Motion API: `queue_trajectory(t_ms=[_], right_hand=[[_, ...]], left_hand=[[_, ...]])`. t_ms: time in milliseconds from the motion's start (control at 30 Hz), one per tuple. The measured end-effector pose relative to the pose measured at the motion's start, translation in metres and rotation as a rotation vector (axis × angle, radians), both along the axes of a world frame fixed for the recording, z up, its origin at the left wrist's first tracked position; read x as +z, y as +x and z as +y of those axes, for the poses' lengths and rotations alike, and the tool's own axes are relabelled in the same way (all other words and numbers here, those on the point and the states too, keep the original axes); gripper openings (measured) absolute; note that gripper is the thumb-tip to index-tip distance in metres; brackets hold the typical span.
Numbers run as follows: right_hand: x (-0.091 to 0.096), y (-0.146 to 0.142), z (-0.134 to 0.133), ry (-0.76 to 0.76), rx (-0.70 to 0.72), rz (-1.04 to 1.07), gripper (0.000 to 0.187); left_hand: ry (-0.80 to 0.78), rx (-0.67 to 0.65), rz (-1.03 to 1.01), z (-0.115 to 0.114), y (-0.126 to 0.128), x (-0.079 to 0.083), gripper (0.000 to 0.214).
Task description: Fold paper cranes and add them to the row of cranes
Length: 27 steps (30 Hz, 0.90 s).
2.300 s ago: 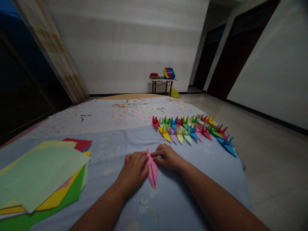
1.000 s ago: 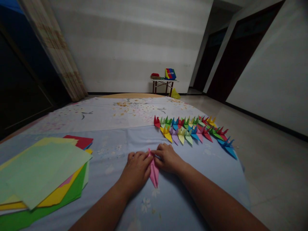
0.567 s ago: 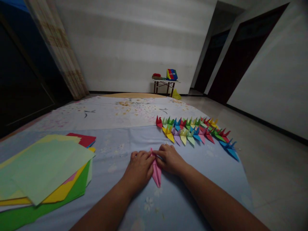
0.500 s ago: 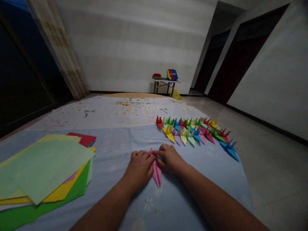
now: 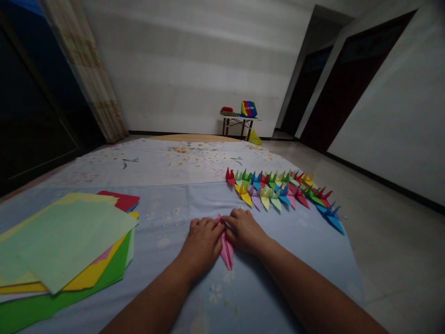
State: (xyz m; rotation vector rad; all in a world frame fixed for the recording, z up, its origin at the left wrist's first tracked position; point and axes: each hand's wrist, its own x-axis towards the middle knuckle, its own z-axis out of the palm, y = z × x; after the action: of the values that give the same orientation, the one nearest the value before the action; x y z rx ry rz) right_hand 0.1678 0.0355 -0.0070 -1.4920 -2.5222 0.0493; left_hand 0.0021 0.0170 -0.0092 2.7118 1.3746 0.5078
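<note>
A narrow folded piece of pink paper (image 5: 227, 251) lies on the light blue floral cloth (image 5: 278, 260) in front of me. My left hand (image 5: 200, 243) presses on its left side with fingers bent and closed over the fold. My right hand (image 5: 245, 230) holds its right side, fingertips pinched at the paper's upper tip. Only the pointed lower end of the pink paper shows between the hands.
A fanned stack of coloured paper sheets (image 5: 62, 246), pale green on top, lies at the left. Two rows of finished paper cranes (image 5: 278, 190) in several colours sit at the right, far side. A small table (image 5: 238, 123) stands by the back wall.
Both hands have closed in tighter on the pink paper, narrowing the part that shows. The view has shifted slightly; the stack and cranes lie as before.
</note>
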Motion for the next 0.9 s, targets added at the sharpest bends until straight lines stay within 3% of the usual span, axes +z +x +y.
queue_trajectory(t_ms=[300, 900], right_hand=[[-0.007, 0.003, 0.004, 0.001, -0.001, 0.089, 0.040], [0.005, -0.001, 0.003, -0.086, -0.027, -0.021, 0.037]], left_hand=[[-0.011, -0.004, -0.001, 0.000, 0.000, 0.001, 0.025], [-0.029, 0.005, 0.005, -0.001, 0.001, 0.004, 0.025]])
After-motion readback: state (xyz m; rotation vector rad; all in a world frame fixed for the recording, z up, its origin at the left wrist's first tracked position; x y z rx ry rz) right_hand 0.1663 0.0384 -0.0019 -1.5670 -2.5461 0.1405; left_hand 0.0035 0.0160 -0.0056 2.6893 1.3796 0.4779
